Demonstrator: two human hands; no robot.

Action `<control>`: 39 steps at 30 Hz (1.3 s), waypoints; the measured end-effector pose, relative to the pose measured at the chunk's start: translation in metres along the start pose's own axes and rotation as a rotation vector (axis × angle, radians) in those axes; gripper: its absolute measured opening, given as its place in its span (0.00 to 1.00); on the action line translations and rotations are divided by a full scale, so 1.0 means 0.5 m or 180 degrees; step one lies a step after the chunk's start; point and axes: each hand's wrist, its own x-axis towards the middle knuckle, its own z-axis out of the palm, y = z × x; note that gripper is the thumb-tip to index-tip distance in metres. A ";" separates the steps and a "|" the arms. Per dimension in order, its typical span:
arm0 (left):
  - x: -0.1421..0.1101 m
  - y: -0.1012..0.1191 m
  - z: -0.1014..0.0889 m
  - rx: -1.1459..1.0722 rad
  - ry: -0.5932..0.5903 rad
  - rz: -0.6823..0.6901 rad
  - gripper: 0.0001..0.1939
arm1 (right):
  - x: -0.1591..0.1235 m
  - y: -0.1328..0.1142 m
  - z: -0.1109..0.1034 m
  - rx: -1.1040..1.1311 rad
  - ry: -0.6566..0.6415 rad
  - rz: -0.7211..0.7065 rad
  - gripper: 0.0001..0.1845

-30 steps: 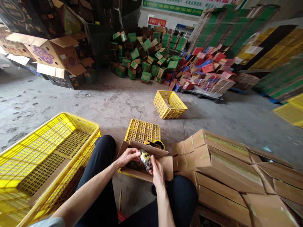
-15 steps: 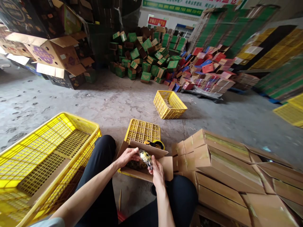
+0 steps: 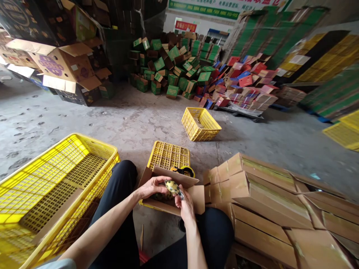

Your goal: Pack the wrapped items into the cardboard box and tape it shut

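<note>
Both hands hold a small clear-wrapped packet [image 3: 173, 187], yellow with dark blotches, over an open cardboard box [image 3: 197, 198]. My left hand [image 3: 153, 186] has its fingers closed on the packet's left end. At the other end, the fingers of my right hand [image 3: 185, 203] pinch the wrapping. Beneath the hands, the box holds more dark and yellowish contents, mostly hidden by its flaps. The box rests at the near end of an upturned yellow crate [image 3: 169, 154]. On that crate, just behind the box, lies a tape dispenser [image 3: 183, 170] with yellow tape.
A large yellow crate [image 3: 97, 144] stands at my left, with a cardboard piece inside. Stacked flat cartons [image 3: 269, 194] are close on my right. Ahead on the concrete floor is another yellow crate [image 3: 200, 125]. Farther back lie heaps of green boxes [image 3: 172, 90] and red boxes [image 3: 246, 80].
The packet has turned slightly and lies flatter between the hands. My right fingers have shifted on its wrapping; the left hand has barely moved.
</note>
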 end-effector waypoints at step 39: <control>0.012 -0.014 -0.012 0.0292 0.0879 -0.0054 0.32 | -0.005 -0.014 0.004 0.0218 0.0059 -0.0312 0.32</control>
